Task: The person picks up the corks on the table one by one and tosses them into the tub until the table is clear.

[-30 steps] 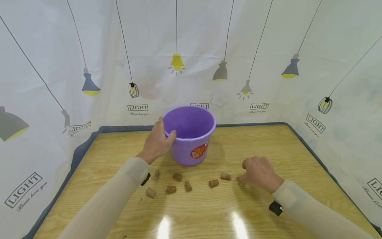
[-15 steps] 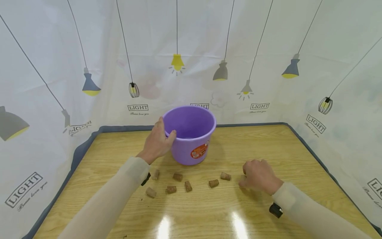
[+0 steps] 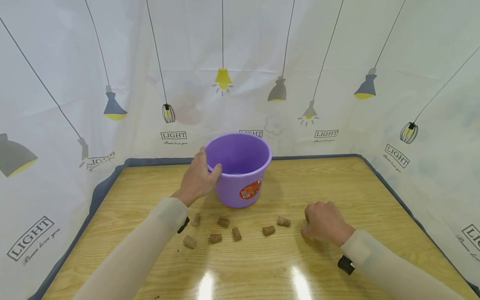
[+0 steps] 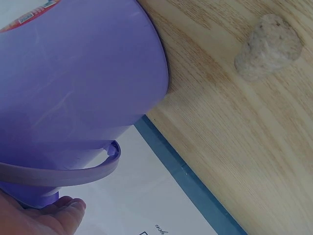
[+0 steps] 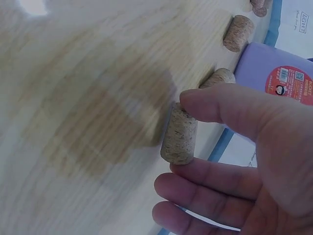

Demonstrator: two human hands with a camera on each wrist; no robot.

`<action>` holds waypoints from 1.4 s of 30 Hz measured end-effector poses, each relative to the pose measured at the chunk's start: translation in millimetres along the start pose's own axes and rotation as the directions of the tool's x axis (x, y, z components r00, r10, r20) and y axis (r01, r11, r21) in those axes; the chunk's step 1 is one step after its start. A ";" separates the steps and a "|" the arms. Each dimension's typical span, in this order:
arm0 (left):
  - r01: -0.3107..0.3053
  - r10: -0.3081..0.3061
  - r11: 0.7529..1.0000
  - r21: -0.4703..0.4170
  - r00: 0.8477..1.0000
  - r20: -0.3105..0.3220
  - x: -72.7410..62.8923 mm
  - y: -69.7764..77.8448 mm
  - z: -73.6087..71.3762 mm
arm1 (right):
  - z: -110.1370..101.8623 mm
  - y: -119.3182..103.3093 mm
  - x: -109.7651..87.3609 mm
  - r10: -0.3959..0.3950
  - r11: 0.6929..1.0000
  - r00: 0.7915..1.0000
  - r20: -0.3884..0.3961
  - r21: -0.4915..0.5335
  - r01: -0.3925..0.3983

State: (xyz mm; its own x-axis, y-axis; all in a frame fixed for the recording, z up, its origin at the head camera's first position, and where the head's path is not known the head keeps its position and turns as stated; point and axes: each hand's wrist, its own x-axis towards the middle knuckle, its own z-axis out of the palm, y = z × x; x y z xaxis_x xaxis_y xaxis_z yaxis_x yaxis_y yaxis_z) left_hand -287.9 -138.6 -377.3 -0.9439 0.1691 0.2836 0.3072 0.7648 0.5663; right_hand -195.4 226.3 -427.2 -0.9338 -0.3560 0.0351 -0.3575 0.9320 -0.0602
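My left hand [image 3: 196, 177] grips the left rim of a purple bucket [image 3: 234, 191], thumb at the front edge. In the left wrist view the bucket's handle [image 4: 63, 176] hangs down along its side, with my fingertips [image 4: 71, 210] beside it. Over on the right, my right hand [image 3: 324, 223] is low at the table. The right wrist view shows its thumb and index finger at the two ends of a wine cork [image 5: 179, 136], pinching it at the wood surface. The other fingers are loosely bent. From the head view that cork is mostly hidden by the hand.
Several more corks lie scattered before the bucket, among them one cork [image 3: 283, 221] nearest my right hand and another cork [image 3: 189, 241] by my left forearm. The wooden table [image 3: 255, 266] meets a white lamp-print cloth [image 3: 195, 83] at the back and sides.
My right hand has shifted slightly and its fingers have closed in on the cork, which shows less in the head view. My left hand and the bucket have stayed put.
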 end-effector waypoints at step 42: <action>-0.001 0.001 1.000 -0.005 1.000 -0.002 -0.1 -2.4 1.2 | -44.8 -23.1 33.4 0.002 0.980 0.901 -0.433 0.178 0.084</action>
State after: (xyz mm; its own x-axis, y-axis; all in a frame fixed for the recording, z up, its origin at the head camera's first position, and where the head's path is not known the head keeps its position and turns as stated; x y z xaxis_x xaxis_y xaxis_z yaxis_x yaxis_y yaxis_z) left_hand -288.7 -139.7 -379.6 -0.9433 0.1684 0.2859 0.3086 0.7617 0.5697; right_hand -217.9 195.9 -379.9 -0.8375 -0.2896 0.4633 -0.4307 0.8717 -0.2337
